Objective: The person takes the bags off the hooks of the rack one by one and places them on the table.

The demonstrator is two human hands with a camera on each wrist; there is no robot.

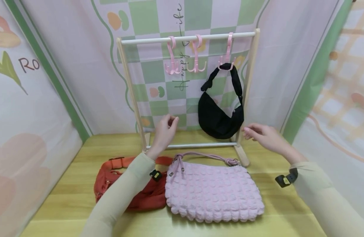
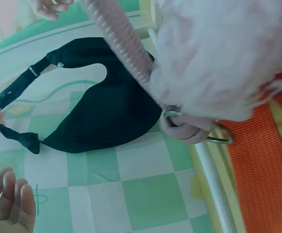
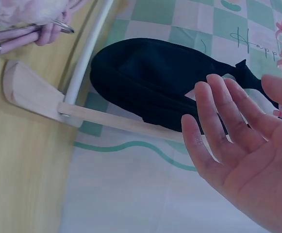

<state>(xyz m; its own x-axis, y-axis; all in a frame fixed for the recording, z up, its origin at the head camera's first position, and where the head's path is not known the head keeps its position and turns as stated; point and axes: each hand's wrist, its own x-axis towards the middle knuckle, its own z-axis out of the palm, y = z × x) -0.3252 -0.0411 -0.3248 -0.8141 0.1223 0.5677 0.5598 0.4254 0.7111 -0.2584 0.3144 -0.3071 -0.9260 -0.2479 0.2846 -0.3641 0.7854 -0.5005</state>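
Observation:
A black shoulder bag hangs by its strap from the rightmost pink hook on the rack. My right hand is just right of that bag, beside the rack's post, fingers relaxed and holding nothing. In the right wrist view its fingers overlap the bag. Left of the bag, my left hand is raised above the table with fingers loosely bent and nothing in them. Below the hands lies a puffy pink handbag with a knotted strap. A red bag lies to its left, partly hidden by my left forearm.
The rack has a white top bar, wooden posts and a low white crossbar. Two more pink hooks hang left of the black bag. Patterned cloth encloses the wooden table at the back and sides.

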